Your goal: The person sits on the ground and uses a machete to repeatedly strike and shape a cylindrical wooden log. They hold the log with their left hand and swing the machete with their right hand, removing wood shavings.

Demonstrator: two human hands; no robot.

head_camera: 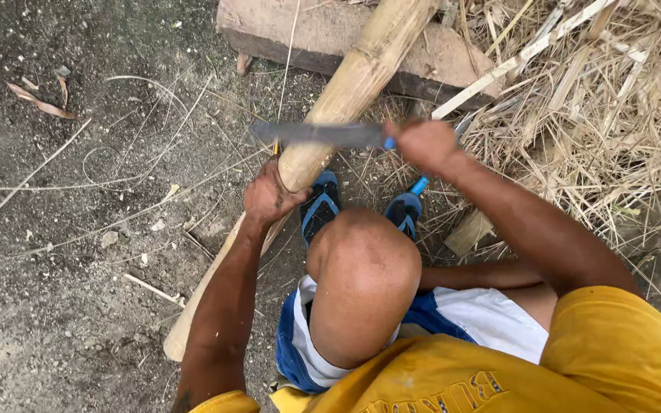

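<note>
A bamboo pole lies slanted across a wooden block, its near end on the dirt ground. The left hand has its fingers wrapped around the pole's middle. The right hand has its fingers clamped on the blue handle of a dark blade, held crosswise over the pole, just above the left hand. Blue sandals sit beside the pole. Dry straw is heaped at right.
</note>
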